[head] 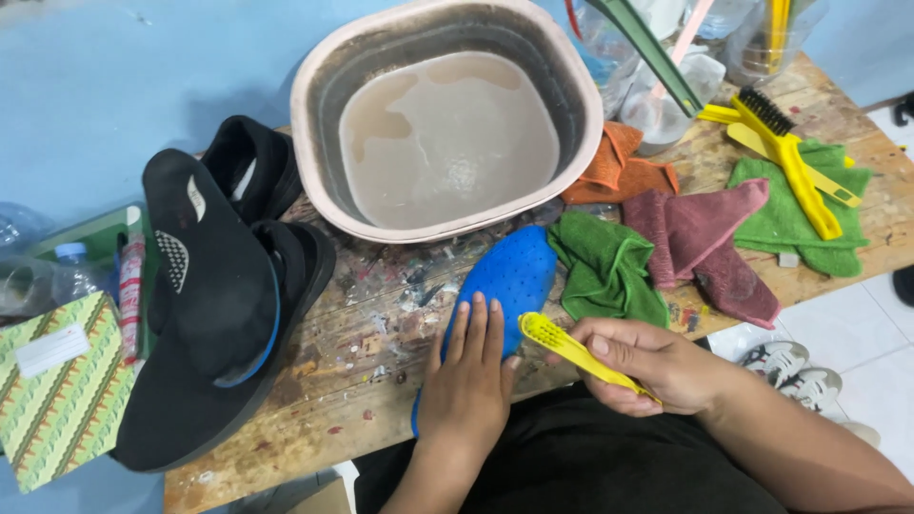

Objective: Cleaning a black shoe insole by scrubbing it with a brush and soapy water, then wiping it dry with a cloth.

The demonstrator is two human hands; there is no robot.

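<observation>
murky water fills the pink basin [307, 114]; left hand [466, 381] fingers flat on blue insole [509, 271], right hand [647, 366] clamps yellow brush [557, 341].

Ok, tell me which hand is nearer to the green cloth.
Right. The right hand, holding the yellow brush, sits just below the green cloth. The left hand lies farther left, flat on the blue insole.

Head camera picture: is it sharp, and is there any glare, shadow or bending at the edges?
Head view: mostly sharp; soft, even light, with faint sheen on the murky water in the basin; a soft shadow beside the black shoes; table edge bows slightly from the wide lens; left hand and right hand crisp.
</observation>
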